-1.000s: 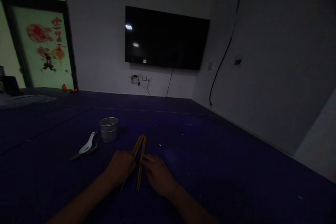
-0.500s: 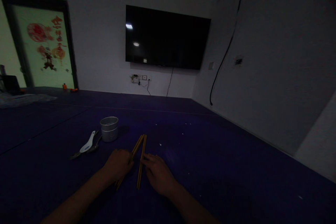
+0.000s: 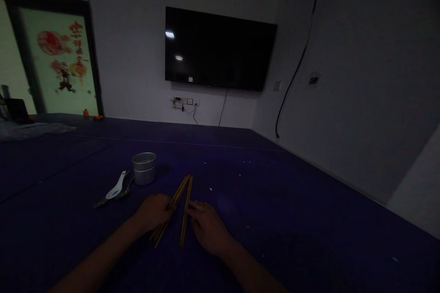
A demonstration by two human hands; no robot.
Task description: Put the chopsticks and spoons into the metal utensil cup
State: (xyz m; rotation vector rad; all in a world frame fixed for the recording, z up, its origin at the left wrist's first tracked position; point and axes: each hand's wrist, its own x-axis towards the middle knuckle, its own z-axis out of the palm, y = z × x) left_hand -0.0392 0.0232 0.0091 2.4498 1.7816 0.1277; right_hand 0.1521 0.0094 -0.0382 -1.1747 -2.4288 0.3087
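Two slim groups of wooden chopsticks lie on the dark blue floor and nearly meet at their far ends. My left hand (image 3: 156, 211) is closed over the left chopsticks (image 3: 181, 188), whose near ends stick out slightly fanned below it. At the right chopsticks (image 3: 183, 230), apparently a pair, my right hand (image 3: 209, 228) pinches from the right side with thumb and fingertips. Left of the hands, a grey metal cup (image 3: 144, 171) stands upright. Beside it a white spoon (image 3: 116, 187) lies across darker metal spoons (image 3: 123, 193).
A dark blue floor (image 3: 292, 210) with small white scraps spreads around the hands. On the far wall hangs a television (image 3: 220, 50) above sockets and cables. A black cord (image 3: 296, 71) runs down the right wall. Clear plastic sheeting (image 3: 30, 129) lies at far left.
The near ends of the left chopsticks have spread apart a little under my left hand. My right hand stays at its chopsticks; the view has shifted very slightly.
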